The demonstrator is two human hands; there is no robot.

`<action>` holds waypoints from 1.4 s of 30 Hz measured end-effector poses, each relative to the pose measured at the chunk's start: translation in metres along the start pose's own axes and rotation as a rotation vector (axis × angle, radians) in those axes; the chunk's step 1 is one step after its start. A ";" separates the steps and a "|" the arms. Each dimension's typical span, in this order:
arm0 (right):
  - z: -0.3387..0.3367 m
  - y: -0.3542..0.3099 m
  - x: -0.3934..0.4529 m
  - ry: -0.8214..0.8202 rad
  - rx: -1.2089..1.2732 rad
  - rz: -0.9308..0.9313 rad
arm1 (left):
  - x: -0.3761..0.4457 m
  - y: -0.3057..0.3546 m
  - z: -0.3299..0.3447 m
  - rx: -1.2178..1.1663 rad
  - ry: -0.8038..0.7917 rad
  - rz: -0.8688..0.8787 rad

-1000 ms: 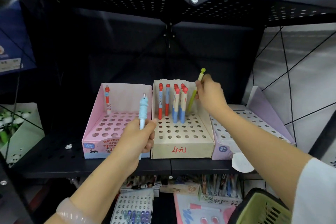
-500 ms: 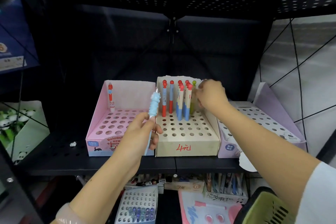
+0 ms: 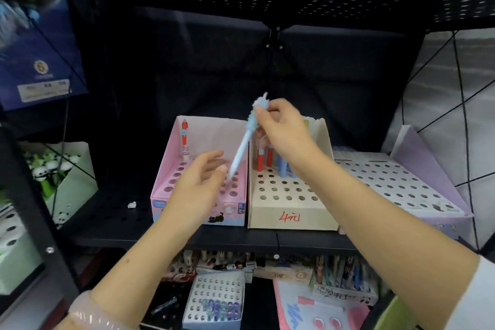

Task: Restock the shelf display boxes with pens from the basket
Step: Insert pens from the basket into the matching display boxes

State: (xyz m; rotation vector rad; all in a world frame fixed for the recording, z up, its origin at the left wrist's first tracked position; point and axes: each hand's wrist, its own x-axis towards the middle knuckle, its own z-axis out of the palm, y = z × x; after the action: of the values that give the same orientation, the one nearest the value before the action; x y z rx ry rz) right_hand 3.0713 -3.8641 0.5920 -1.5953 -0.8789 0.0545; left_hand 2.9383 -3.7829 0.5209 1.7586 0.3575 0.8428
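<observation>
**Op:** My right hand (image 3: 284, 136) pinches the light blue pen (image 3: 245, 142) by its figure top; the pen hangs tilted, tip just over the pink box (image 3: 171, 193). Left hand (image 3: 203, 182) is relaxed, fingers loose, gripping nothing, right beside the tip.

**Obs:** Risks?

**Op:** High pinch, so the tip may swing, miss a hole and skid across the perforated top. My wrist sits against the pens in the beige box (image 3: 292, 217), right of the pink one, and could knock them.

**Obs:** Surroundings?

**Op:** Black perforated shelf (image 3: 112, 214) under the pink box; lavender box (image 3: 401, 182) farthest right, green basket (image 3: 396, 313) low right, more stationery below.
</observation>
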 end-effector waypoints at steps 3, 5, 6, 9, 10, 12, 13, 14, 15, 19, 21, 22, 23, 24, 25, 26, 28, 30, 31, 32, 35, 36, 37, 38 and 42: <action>-0.025 0.000 0.013 0.140 -0.104 -0.071 | 0.003 0.002 -0.005 0.078 -0.055 0.049; -0.048 0.003 0.018 0.194 -0.151 -0.094 | 0.006 0.006 0.004 0.091 -0.111 0.070; -0.061 0.006 0.019 0.225 -0.178 -0.108 | 0.007 0.009 0.010 0.103 -0.142 0.080; -0.106 0.015 0.021 0.391 -0.233 -0.134 | 0.010 0.017 0.034 0.130 -0.221 0.106; -0.121 0.019 0.021 0.458 -0.240 -0.138 | 0.012 0.019 0.042 0.131 -0.235 0.109; -0.144 0.029 0.023 0.558 -0.270 -0.144 | 0.015 0.022 0.058 0.123 -0.254 0.108; -0.153 0.036 0.025 0.575 -0.304 -0.137 | 0.016 0.022 0.065 0.117 -0.262 0.106; -0.158 0.044 0.027 0.566 -0.349 -0.122 | 0.016 0.023 0.072 0.117 -0.271 0.105; -0.162 0.052 0.029 0.536 -0.399 -0.099 | 0.017 0.022 0.079 0.125 -0.280 0.106; -0.156 0.081 0.039 0.389 -0.593 -0.016 | 0.023 0.018 0.099 0.145 -0.295 0.088; -0.151 0.091 0.042 0.369 -0.644 -0.023 | 0.025 0.015 0.104 0.157 -0.300 0.087; -0.149 0.095 0.044 0.366 -0.667 -0.040 | 0.025 0.013 0.105 0.160 -0.309 0.083; -0.148 0.097 0.045 0.365 -0.679 -0.060 | 0.025 0.011 0.106 0.161 -0.316 0.078; -0.148 0.098 0.047 0.364 -0.674 -0.077 | 0.025 0.010 0.106 0.159 -0.320 0.072; -0.148 0.098 0.048 0.362 -0.661 -0.088 | 0.025 0.009 0.106 0.159 -0.320 0.067; -0.148 0.098 0.049 0.357 -0.649 -0.092 | 0.026 0.008 0.106 0.162 -0.320 0.065; -0.145 0.101 0.049 0.327 -0.676 -0.086 | 0.026 0.006 0.106 0.175 -0.323 0.066; -0.141 0.109 0.048 0.275 -0.728 -0.041 | 0.026 0.005 0.105 0.180 -0.327 0.063; -0.138 0.113 0.048 0.249 -0.736 -0.007 | 0.025 0.004 0.105 0.174 -0.325 0.062; -0.137 0.117 0.048 0.228 -0.733 0.024 | 0.025 0.004 0.103 0.163 -0.320 0.062; -0.135 0.115 0.051 0.182 -0.736 0.075 | 0.024 0.006 0.099 0.135 -0.302 0.063; -0.136 0.112 0.052 0.161 -0.746 0.091 | 0.023 0.008 0.098 0.131 -0.300 0.059; -0.138 0.109 0.054 0.137 -0.755 0.114 | 0.021 0.009 0.098 0.129 -0.298 0.056; -0.140 0.106 0.054 0.113 -0.760 0.147 | 0.020 0.011 0.099 0.132 -0.296 0.057; -0.143 0.100 0.049 0.018 -0.693 0.291 | 0.008 0.024 0.102 0.142 -0.299 0.054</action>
State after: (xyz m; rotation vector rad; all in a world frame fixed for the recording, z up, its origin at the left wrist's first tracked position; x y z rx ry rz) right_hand 3.2269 -3.9512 0.5620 -2.3603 -0.6751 -0.0675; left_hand 3.0109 -3.8588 0.5308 2.0009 0.1753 0.5907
